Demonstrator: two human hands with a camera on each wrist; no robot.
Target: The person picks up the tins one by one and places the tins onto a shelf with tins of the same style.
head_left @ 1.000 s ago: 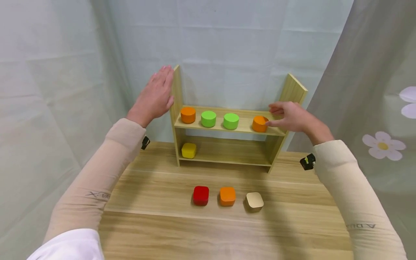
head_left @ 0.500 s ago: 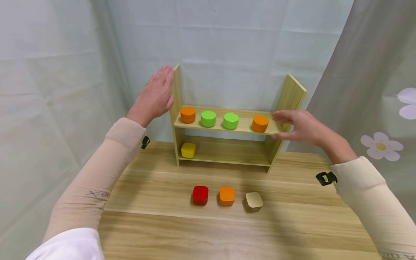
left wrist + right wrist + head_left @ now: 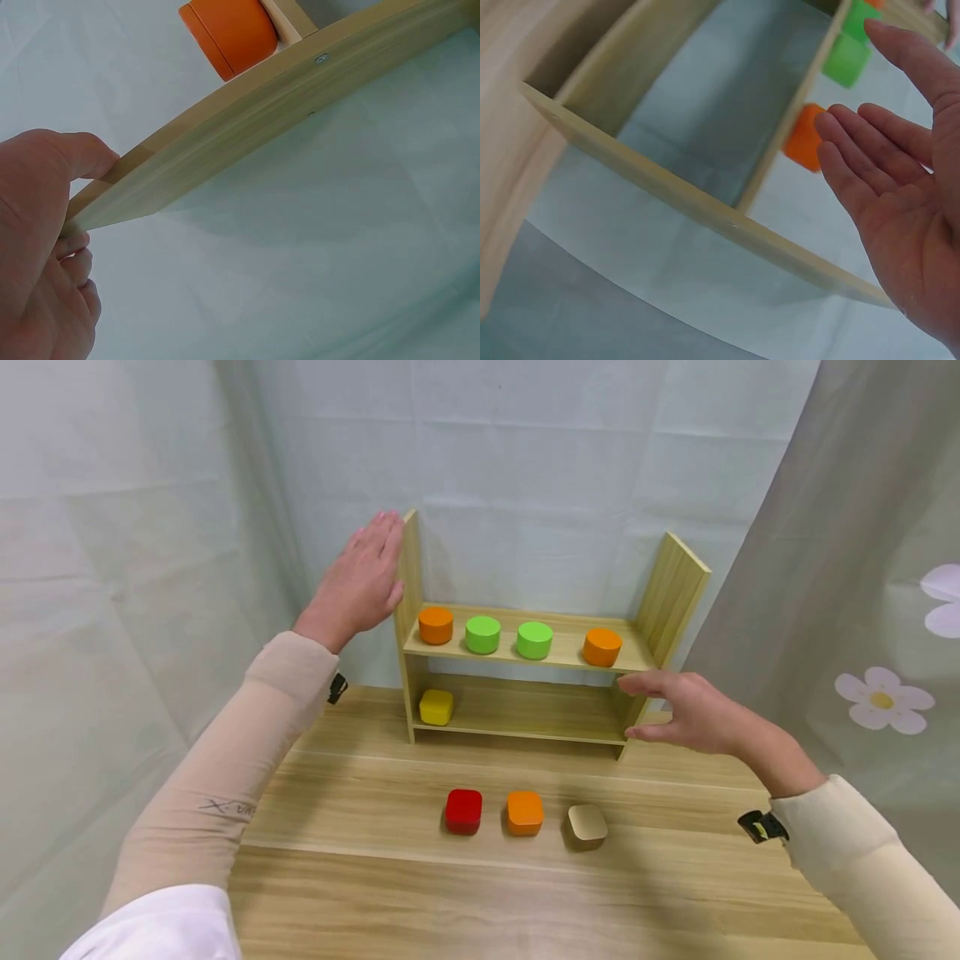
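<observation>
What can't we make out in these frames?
- Left hand on the shelf: head view shows only its back; left wrist view cuts the palm at the frame edge, so only the thumb's contact shows.
- Table blocks, e.g. the red block: in neither wrist view.
- Beige block: far side hidden in head view.
- Right hand: whether it touches the shelf is unclear.

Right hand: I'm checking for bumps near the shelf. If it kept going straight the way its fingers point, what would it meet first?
Probably the shelf's right side panel: the right hand is open, fingertips pointing left just before it. Depth is unclear; it might pass in front.
</observation>
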